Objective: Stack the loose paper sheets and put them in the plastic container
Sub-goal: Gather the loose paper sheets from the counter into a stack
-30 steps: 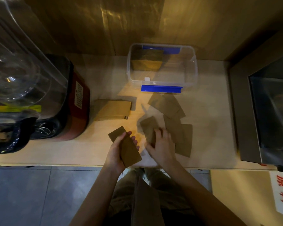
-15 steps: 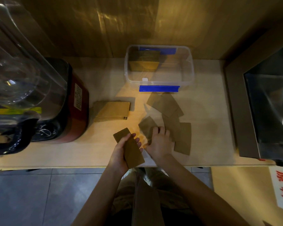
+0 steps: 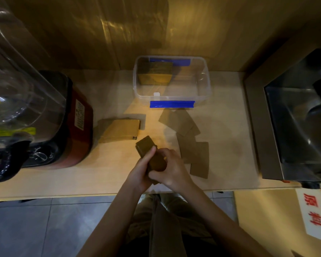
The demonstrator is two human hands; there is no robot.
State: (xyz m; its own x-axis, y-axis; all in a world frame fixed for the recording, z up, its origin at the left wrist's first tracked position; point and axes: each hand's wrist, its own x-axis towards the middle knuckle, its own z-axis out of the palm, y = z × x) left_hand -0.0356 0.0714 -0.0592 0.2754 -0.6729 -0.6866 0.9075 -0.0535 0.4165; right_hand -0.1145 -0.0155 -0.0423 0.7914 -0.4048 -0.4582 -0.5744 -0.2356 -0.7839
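Note:
Both hands meet over the counter's front edge around a small stack of brown paper sheets (image 3: pixel 146 145). My left hand (image 3: pixel 141 171) grips the stack from the left; my right hand (image 3: pixel 171 168) closes on it from the right. Several loose brown sheets (image 3: pixel 191 143) lie spread on the counter just right of my hands, reaching up toward the container. The clear plastic container (image 3: pixel 205 84) with blue clips stands open at the back. A bundle of sheets (image 3: pixel 154 73) sits in its left end.
Another pile of tan sheets (image 3: pixel 119 130) lies left of my hands. A red and black blender (image 3: pixel 50 119) with a clear jug fills the left side. A steel machine (image 3: pixel 293 115) bounds the right. A wooden wall runs behind the counter (image 3: pixel 82 175).
My right hand lifted a sheet off the counter and brought it left onto the stack in my left hand. The sheet that lay under my right hand is gone from the counter.

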